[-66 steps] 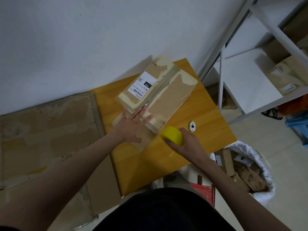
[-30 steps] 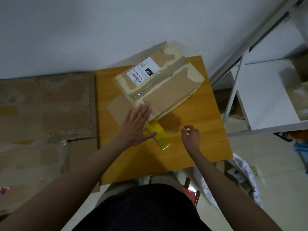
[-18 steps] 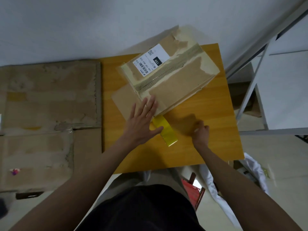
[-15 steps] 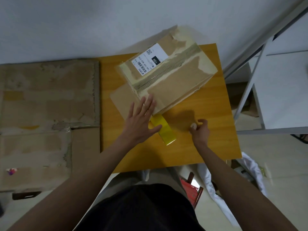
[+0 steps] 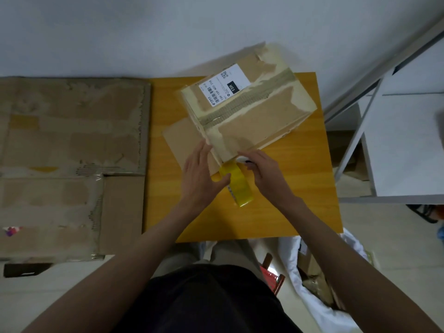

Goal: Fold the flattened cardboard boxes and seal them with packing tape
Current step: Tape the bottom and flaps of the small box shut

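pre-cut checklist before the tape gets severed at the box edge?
1. Cardboard box resting on the table: ok.
2. Left hand steadying the box's near corner, thumb by the yellow tape roll: ok.
3. Right hand holding the small white cutter: ok.
4. Cutter at the box's near edge, above the roll: ok.
5. Blade out: cannot tell.
6. Tape strip stuck down on the box: cannot tell.

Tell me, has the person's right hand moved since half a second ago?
Yes. The right hand has come in from the bare table toward the box, now beside the yellow tape roll.
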Tool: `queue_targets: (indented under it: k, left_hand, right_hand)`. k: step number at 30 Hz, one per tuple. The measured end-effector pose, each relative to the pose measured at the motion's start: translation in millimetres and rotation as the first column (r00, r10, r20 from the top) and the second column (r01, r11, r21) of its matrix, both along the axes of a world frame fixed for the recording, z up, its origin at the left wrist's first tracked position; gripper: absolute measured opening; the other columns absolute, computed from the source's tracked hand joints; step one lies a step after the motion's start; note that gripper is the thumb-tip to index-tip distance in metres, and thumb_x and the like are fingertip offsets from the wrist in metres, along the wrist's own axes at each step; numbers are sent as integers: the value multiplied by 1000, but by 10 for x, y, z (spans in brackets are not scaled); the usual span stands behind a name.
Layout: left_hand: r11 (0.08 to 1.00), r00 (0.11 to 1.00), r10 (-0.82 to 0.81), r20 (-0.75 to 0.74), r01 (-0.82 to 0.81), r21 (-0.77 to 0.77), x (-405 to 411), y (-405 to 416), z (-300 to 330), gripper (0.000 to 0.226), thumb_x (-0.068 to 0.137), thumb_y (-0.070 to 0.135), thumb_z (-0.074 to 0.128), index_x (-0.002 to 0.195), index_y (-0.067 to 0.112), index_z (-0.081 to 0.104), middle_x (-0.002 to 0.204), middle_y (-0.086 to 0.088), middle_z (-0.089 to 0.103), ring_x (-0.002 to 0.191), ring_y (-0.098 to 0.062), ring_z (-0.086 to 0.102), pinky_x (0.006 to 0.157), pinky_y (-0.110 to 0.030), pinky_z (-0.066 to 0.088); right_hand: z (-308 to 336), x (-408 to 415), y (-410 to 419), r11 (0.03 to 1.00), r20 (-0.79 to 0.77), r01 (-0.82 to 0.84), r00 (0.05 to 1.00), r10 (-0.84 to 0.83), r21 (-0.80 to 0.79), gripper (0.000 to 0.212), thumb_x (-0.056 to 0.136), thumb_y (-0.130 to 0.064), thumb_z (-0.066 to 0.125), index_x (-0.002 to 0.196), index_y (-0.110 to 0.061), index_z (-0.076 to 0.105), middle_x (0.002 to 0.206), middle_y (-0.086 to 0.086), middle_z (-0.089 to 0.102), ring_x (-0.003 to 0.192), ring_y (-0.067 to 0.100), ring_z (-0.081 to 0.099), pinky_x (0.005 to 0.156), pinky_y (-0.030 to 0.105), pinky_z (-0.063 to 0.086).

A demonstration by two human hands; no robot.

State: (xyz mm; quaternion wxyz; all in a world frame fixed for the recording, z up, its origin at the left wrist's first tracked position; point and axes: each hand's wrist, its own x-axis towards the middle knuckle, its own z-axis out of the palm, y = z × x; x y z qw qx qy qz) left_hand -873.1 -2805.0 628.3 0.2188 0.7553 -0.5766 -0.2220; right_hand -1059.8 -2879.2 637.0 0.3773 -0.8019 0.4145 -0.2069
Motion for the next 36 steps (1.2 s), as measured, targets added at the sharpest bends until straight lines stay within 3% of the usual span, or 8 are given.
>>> queue_targets:
  k: [2,4,7,12,18,28,32,36]
  left_hand:
    - [966,941,257,-222,-248,69,-126,90,21,70,79,43,80,130,9,45,134,-7,46,123,-25,47,102,-42,45]
    - [867,788,482,-382,-366,339,-235,119,22,64,79,45,81,121,12,47,119,-5,53,110,-23,54,90,-41,49]
    - [680,491,703,-515,-251,688,-362,79,38,63,80,51,78,121,10,53,120,-6,61,109,-24,58,84,-37,44]
    - [655,253,753,-608,-191,731,-534,-39,68,36,90,29,74,115,7,64,113,-7,64,97,-23,60,72,-29,42]
    - [624,229,781,-581,-230,747,-519,-11,65,38,86,29,77,113,6,64,105,-6,66,83,-13,60,61,-25,42]
    - [621,243,782,-574,-218,753,-513,-7,87,44,85,33,78,118,5,68,116,-10,70,103,-24,65,74,-30,43]
    - [640,254,766,-591,-204,741,-499,-15,80,45,84,32,79,118,4,68,117,-11,71,87,-18,65,76,-30,43]
    - [642,262,763,-591,-191,743,-494,-18,71,50,84,32,78,122,2,66,120,-11,70,92,-20,65,83,-32,42]
  right_hand:
    - [0,41,-18,999,-38,-36,999,35,-22,31,98,5,50,124,-4,64,116,12,64,106,27,62,87,41,51]
    - [8,63,-28,997,-53,-63,997,62,-34,26,98,3,52,118,-6,66,112,10,64,101,25,62,83,40,51]
    - [10,82,-31,995,-76,-90,993,87,-34,20,97,1,55,110,-5,68,109,9,64,98,25,63,81,39,51]
    - [0,121,-35,993,-152,-105,984,95,-58,13,93,0,59,101,-5,68,104,7,65,92,26,63,73,37,49]
    - [31,220,-115,977,-211,-168,968,139,-129,6,93,-13,64,92,-9,60,93,4,57,72,26,57,54,38,42]
    - [20,257,-237,937,-315,-292,923,222,-194,5,92,-13,63,89,-13,60,91,2,56,70,25,57,51,41,46]
    - [-5,12,-338,957,-362,-214,923,133,-195,5,92,-9,64,88,-9,61,90,5,57,74,28,57,53,39,44]
    - [-177,-282,-419,994,-465,-53,885,4,-92,4,93,-4,64,95,-6,67,99,9,60,80,34,59,59,43,45]
